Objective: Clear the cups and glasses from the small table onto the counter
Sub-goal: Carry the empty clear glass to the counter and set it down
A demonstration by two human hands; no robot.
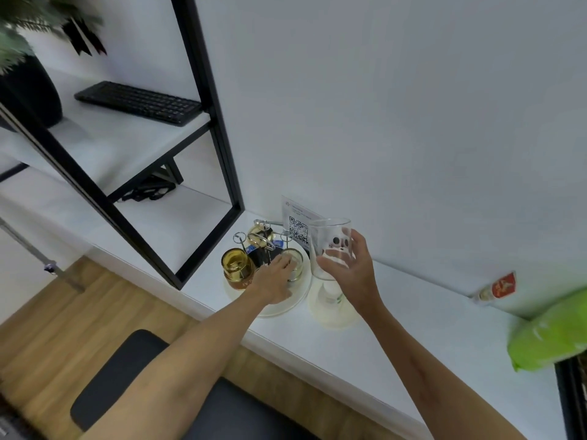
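Fingers of the right hand (344, 268) wrap a clear printed glass (330, 249), lifted above the white counter (397, 328) at frame centre; left hand (274, 281) curls round a small glass (293, 265) on the round tray (298, 300), beside a gold jar (236, 265)

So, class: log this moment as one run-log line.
right hand: holds tall glass above counter | left hand: on small glass on tray
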